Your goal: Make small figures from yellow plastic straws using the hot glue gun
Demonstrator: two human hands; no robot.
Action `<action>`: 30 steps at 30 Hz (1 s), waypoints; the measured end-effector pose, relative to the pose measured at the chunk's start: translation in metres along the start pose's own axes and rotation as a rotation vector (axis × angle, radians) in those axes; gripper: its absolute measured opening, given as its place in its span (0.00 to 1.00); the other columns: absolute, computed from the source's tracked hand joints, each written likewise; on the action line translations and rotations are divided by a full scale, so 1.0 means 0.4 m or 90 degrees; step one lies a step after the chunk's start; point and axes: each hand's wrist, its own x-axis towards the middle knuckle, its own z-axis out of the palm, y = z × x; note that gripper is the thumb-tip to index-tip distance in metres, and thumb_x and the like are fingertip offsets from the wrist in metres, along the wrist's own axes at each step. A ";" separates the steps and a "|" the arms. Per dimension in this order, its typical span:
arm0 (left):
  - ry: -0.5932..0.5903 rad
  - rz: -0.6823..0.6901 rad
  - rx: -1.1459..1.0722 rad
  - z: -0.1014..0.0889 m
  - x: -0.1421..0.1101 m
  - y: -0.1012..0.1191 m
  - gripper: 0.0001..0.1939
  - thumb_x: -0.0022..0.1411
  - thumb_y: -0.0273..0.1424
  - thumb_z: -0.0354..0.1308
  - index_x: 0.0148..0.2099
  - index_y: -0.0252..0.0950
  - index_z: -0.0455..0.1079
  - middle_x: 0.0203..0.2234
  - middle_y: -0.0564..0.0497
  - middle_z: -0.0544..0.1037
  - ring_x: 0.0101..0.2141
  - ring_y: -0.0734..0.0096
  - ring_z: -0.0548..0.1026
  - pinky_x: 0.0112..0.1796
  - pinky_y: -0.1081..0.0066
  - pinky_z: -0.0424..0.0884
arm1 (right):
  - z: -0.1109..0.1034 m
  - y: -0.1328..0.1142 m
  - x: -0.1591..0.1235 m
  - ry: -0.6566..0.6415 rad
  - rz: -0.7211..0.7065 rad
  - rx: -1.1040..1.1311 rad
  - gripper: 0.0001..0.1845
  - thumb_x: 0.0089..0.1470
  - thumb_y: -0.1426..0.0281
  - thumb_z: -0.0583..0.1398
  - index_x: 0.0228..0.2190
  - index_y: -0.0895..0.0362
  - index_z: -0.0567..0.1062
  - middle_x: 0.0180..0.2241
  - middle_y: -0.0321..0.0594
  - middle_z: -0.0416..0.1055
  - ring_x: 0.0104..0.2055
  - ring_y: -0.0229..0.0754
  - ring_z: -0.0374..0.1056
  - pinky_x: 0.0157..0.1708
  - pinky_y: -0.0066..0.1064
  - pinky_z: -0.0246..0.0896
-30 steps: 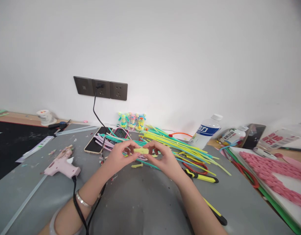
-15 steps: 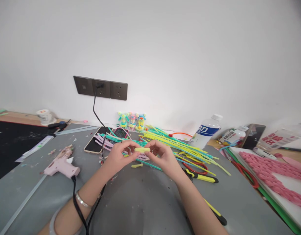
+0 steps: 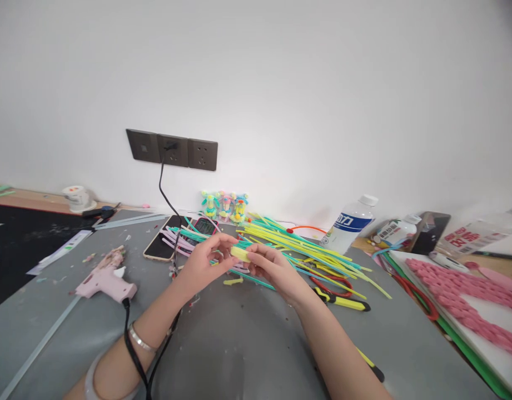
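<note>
Between the fingers of the left hand (image 3: pixel 206 263) and right hand (image 3: pixel 278 273) is the yellow piece (image 3: pixel 239 254), its long axis going roughly from hand to hand, right end slightly nearer the person. Right fingers clamp this end; if left fingers grip, I cannot tell. Under them lies the worktop (image 3: pixel 256 344).

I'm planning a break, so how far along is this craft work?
Three small, colourful fuzzy figures standing by the white wall look done. In hand is a short pale-yellow piece, held between the left hand and the right hand. Left, it seems: that piece, joined to no figure, and long yellow and teal stems lying loose.
</note>
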 end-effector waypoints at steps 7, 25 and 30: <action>-0.025 0.019 0.043 -0.003 -0.001 -0.005 0.08 0.60 0.32 0.61 0.42 0.36 0.72 0.30 0.52 0.73 0.31 0.71 0.72 0.33 0.73 0.70 | 0.000 0.000 -0.003 -0.022 0.035 0.006 0.22 0.50 0.51 0.67 0.26 0.57 0.71 0.24 0.34 0.69 0.24 0.33 0.56 0.26 0.27 0.48; 0.014 -0.006 -0.008 -0.003 -0.002 0.000 0.14 0.60 0.31 0.62 0.48 0.38 0.65 0.35 0.51 0.73 0.35 0.71 0.72 0.35 0.73 0.70 | 0.005 0.004 0.000 0.044 -0.149 -0.028 0.17 0.49 0.58 0.69 0.36 0.54 0.72 0.30 0.35 0.69 0.30 0.37 0.63 0.30 0.29 0.58; 0.006 -0.008 -0.007 -0.002 0.000 0.002 0.13 0.61 0.30 0.60 0.48 0.38 0.65 0.33 0.52 0.73 0.34 0.72 0.72 0.34 0.73 0.69 | -0.007 0.005 0.005 0.079 -0.043 0.182 0.22 0.41 0.64 0.73 0.38 0.52 0.73 0.32 0.34 0.73 0.28 0.34 0.64 0.30 0.27 0.59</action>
